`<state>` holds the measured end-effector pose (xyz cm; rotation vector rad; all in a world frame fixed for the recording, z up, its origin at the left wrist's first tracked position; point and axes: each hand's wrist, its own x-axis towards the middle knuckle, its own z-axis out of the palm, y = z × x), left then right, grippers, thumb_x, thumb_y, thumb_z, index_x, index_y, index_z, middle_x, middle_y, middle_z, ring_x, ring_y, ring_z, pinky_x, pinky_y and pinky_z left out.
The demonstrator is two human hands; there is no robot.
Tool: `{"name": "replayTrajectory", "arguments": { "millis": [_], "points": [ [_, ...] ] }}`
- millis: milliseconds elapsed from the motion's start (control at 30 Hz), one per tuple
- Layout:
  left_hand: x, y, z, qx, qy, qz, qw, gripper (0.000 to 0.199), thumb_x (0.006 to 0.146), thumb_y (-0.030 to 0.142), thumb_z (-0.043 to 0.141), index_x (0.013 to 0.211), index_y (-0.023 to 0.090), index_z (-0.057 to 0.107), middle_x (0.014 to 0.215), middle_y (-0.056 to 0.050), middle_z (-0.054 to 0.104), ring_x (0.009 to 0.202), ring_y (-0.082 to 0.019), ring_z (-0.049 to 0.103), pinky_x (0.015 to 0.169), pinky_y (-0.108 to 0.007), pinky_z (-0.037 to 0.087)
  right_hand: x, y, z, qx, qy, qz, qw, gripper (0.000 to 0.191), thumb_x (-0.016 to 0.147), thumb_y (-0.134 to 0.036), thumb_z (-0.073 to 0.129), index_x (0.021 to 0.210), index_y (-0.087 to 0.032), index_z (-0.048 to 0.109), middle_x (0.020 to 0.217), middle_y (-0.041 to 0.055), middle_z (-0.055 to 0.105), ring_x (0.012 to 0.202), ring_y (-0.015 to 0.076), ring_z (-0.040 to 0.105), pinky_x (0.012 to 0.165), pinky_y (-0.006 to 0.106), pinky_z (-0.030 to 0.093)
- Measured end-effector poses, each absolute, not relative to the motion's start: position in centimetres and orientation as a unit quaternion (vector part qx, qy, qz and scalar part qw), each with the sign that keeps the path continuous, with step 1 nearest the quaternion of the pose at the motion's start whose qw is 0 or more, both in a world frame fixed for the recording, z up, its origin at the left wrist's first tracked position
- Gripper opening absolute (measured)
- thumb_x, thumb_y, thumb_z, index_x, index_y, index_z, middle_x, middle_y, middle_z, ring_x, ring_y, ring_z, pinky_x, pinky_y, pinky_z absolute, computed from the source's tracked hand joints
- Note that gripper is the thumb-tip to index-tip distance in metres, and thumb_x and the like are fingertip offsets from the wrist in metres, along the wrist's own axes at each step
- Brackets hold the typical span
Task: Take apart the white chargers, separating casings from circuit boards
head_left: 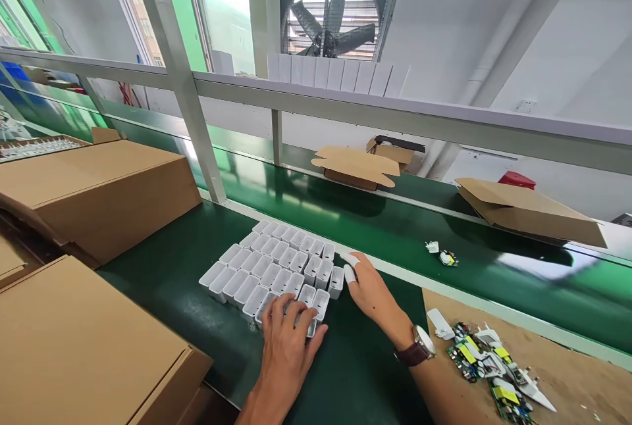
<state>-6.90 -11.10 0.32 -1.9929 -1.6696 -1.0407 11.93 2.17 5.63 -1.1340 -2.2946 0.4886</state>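
Note:
White plastic housings (245,289), open-topped and box-shaped, stand packed in rows on the dark green work surface (172,293). My left hand (288,336) lies over the front right corner of this group, fingers spread and bent on the housings' rims, partly hiding them. At the right end of the rows is my right hand (368,287), with white covers on two fingertips. Those fingers are slightly apart, close beside the outermost housing (336,282); whether they touch it I cannot tell. A watch (419,346) is on the right wrist.
Large cardboard boxes (99,195) stand at the left. Circuit boards and white plug parts (494,366) lie on a brown sheet (582,385) at the right. Behind runs a green conveyor belt (385,227) with two small parts (447,258) on it, below a metal rail (395,112).

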Motion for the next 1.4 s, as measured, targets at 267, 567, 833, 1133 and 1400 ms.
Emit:
{"name": "replayTrajectory", "arguments": {
  "millis": [267, 567, 833, 1133, 1400],
  "points": [
    [-7.2, -11.7, -0.1, -0.7, -0.592, -0.361, 0.169, 0.036, 0.095, 0.04, 0.069, 0.127, 0.024, 0.065, 0.123, -0.01, 0.071, 0.13, -0.037, 0.055, 0.108, -0.053, 0.038, 11.8, 1.2, 3.3, -0.463, -0.761, 0.392, 0.229, 0.057, 0.094, -0.019, 0.05, 0.151, -0.015, 0.046, 0.108, 0.0107, 0.069, 0.09, 0.0215, 0.069, 0.089, 0.039, 0.058],
    [-9.3, -15.8, 0.3, -0.604, -0.68, -0.398, 0.12, 0.054, 0.096, 0.038, 0.067, 0.145, 0.024, 0.049, 0.151, -0.019, 0.046, 0.147, -0.042, 0.039, 0.114, -0.062, 0.04, 12.2, 1.4, 2.8, -0.44, -0.752, 0.413, 0.264, 0.056, 0.092, -0.02, 0.053, 0.147, -0.018, 0.048, 0.117, 0.0106, 0.066, 0.098, 0.0209, 0.067, 0.094, 0.042, 0.058],
    [-9.5, -15.7, 1.6, -0.676, -0.636, -0.345, 0.14, 0.034, 0.096, 0.015, 0.063, 0.126, 0.03, 0.066, 0.151, -0.013, 0.05, 0.149, -0.041, 0.037, 0.108, -0.058, 0.045, 12.7, -1.9, 4.7, -0.33, -0.872, 0.269, 0.243, 0.038, 0.099, -0.022, 0.048, 0.135, -0.03, 0.06, 0.115, 0.0084, 0.061, 0.096, 0.0227, 0.063, 0.09, 0.042, 0.058],
    [-7.8, -15.1, 2.5, -0.692, -0.615, -0.361, 0.115, 0.012, 0.097, 0.014, 0.06, 0.088, 0.022, 0.065, 0.136, -0.011, 0.065, 0.145, -0.036, 0.043, 0.105, -0.052, 0.042, 11.7, -2.6, 4.9, -0.294, -0.912, 0.215, 0.189, 0.032, 0.1, -0.017, 0.048, 0.125, -0.026, 0.066, 0.115, 0.0101, 0.061, 0.099, 0.025, 0.063, 0.088, 0.041, 0.059],
    [-6.8, -12.9, 1.3, -0.641, -0.649, -0.378, 0.158, 0.012, 0.097, 0.016, 0.061, 0.086, 0.021, 0.063, 0.125, -0.012, 0.069, 0.14, -0.038, 0.047, 0.103, -0.051, 0.04, 11.9, -3.0, 4.6, -0.293, -0.909, 0.227, 0.19, 0.034, 0.104, -0.022, 0.047, 0.134, -0.028, 0.061, 0.121, 0.0103, 0.062, 0.107, 0.0257, 0.065, 0.095, 0.043, 0.058]
  ]
}}
